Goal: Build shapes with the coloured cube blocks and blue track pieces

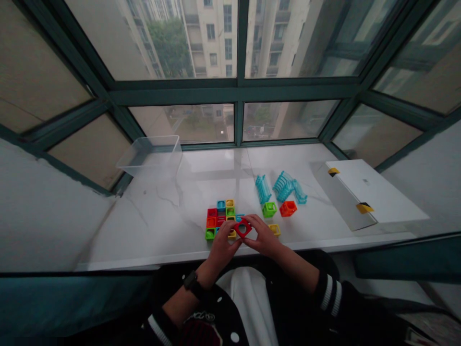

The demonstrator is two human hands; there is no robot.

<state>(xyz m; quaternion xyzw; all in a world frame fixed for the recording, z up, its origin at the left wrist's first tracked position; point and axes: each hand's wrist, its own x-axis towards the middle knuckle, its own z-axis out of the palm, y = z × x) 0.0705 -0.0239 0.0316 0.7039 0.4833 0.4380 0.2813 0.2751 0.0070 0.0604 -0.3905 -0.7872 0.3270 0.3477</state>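
Red plastic square frame (242,228) is held tilted onto one corner over the near part of the white marble bench (144,226), between the left hand (222,245) and the right hand (264,236). It is pinched at opposite corners by the fingers (254,223) of both hands. It is judged light, stiff and hollow, with smooth faces that may slip, so it is best taken by its outer edges. A cluster of multicoloured plastic frames (218,221) is laid just behind the left hand, and a yellow frame (274,229) beside the right. Farther back are placed a green cube (269,209), an orange cube (288,208) and turquoise ribbed pieces (283,187). A white box (363,192) and a clear plastic bin (149,156) are set beyond, before the window (237,91).
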